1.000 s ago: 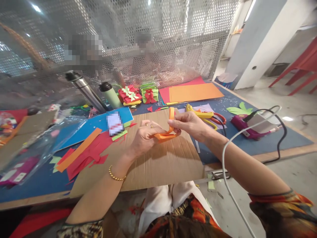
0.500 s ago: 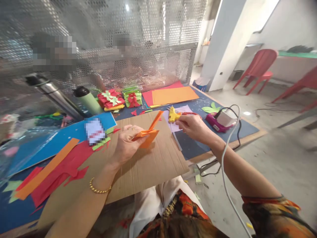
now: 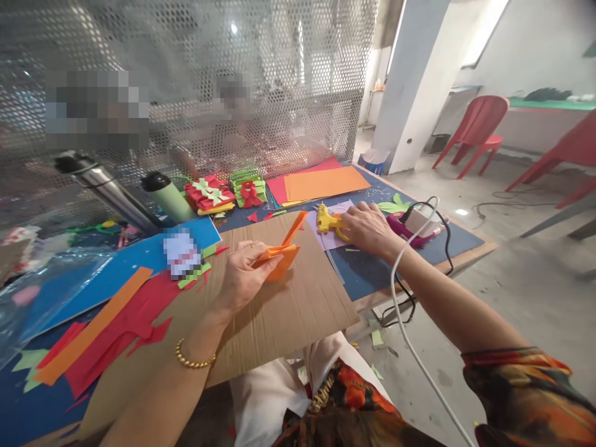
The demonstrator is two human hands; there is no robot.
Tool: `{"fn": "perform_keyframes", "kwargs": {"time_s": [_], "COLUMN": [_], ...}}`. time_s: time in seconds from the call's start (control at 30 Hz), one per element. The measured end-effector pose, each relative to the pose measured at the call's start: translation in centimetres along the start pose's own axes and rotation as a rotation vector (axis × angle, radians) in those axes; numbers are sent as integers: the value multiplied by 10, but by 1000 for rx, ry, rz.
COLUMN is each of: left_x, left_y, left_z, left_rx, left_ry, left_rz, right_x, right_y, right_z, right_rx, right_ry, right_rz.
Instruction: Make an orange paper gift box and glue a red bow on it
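My left hand pinches a folded piece of orange paper over a brown cardboard sheet. A narrow orange strip sticks up from the folded piece. On the right, the fingers of my right hand curl at the handle end of a yellow glue gun; some fingertips are hidden. The gun's nozzle points away to the left, above a lavender paper. A clear stick lies by the cardboard's right edge.
Red paper pieces and an orange strip lie left. Two bottles and small paper-decorated boxes stand behind. A white cable passes my right forearm, near a purple device. Perforated metal sheeting rises behind.
My right hand has shifted slightly at the glue gun, and more of the gun's handle shows. My left hand keeps the orange paper in nearly the same place. The view has moved a little.
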State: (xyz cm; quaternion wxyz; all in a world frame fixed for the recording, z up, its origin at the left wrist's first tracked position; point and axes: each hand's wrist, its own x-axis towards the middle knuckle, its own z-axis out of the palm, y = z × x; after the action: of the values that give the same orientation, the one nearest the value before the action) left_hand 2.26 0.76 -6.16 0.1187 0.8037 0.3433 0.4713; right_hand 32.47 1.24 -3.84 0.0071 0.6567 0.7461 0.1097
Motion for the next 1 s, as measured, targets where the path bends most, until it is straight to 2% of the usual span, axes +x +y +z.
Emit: {"fn": "perform_keyframes", "kwargs": {"time_s": [0.07, 0.17, 0.3, 0.4, 0.53, 0.67, 0.73, 0.87, 1.0], "left_x": [0, 0, 0, 0, 0, -1, -2, -2, 0], "left_y": [1, 4, 8, 8, 7, 7, 7, 8, 9], "left_z": [0, -1, 0, 2, 4, 5, 6, 7, 3], "left_rx": [-12, -22, -22, -31, -29, -29, -41, -60, -92], "left_ry": [-9, -8, 1, -3, -20, -25, -29, -34, -52], "left_rz": [-9, -17, 7, 44, 40, 37, 36, 42, 6], "right_x": [10, 19, 23, 26, 28, 25, 24, 27, 31], "right_y": [-4, -3, -3, -15, -29, -12, 5, 25, 23], "right_z": [6, 13, 8, 2, 5, 11, 13, 19, 23], "right_rx": [-10, -2, 69, 101, 67, 82, 70, 28, 59], "right_ry": [-48, -33, -8, -24, -55, -10, 1, -153, -179], "right_rz": [-6, 30, -47, -93, -110, -109, -14, 104, 94]}}
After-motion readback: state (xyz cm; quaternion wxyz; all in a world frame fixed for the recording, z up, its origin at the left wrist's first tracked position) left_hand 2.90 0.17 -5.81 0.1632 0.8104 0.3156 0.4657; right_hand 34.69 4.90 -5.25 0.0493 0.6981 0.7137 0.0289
